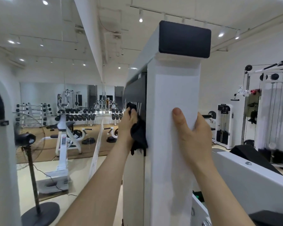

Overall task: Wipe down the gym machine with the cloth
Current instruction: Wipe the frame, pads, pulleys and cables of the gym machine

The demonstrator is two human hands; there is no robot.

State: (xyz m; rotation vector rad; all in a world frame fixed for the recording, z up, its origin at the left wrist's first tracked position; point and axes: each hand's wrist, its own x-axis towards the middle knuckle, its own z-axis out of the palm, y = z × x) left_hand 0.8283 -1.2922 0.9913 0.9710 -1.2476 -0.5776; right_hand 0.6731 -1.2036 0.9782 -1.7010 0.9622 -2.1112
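Left hand (128,123), gripping black cloth (138,136), is hiding panel (135,93) lettering except "W"; right hand (192,130) is clasping white post (176,88).

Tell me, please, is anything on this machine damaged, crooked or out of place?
Nothing stands out. The white column shows no dent or stain, and its black end cap sits straight. The left hand holds the dark cloth against its side; the right hand grips its edge. Behind, some weight plates lie loose on the mat.
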